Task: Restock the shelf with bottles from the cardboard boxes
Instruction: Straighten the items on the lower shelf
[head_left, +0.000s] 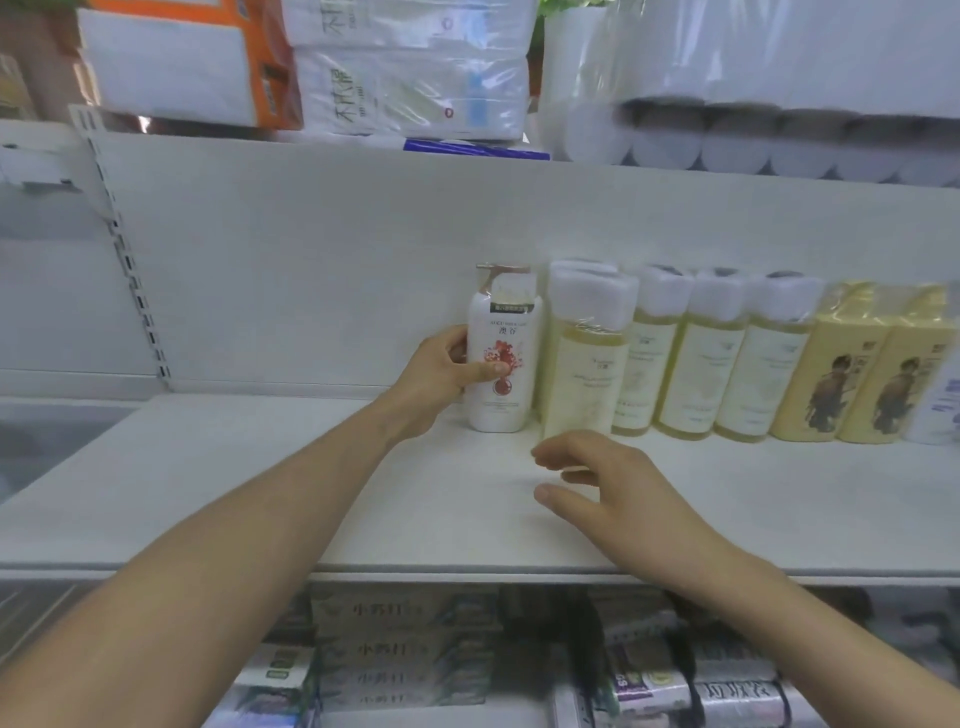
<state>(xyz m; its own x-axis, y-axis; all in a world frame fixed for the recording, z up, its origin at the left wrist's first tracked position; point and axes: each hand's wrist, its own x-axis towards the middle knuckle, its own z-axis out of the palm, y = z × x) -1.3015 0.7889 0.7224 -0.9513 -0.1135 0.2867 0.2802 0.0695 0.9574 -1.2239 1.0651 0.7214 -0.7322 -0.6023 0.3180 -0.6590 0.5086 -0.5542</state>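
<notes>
pump bottle (503, 358) upright, left hand (441, 371) gripping

A white shelf (260, 493) carries a row of upright bottles toward its right side: a white pump bottle (501, 395) with a red print, film-wrapped clear bottles (696, 364) of yellow liquid, one standing forward of the rest, then pale yellow bottles (831, 374) printed with figures.

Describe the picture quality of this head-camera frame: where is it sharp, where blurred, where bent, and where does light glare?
Head view: the white pump bottle in the left hand is fairly sharp; the right hand has smeared fingertips; the shelf board edge bows from the wide lens; the plastic-wrapped tissue packs above show pale glare; the boxes below are dim and soft.
</notes>
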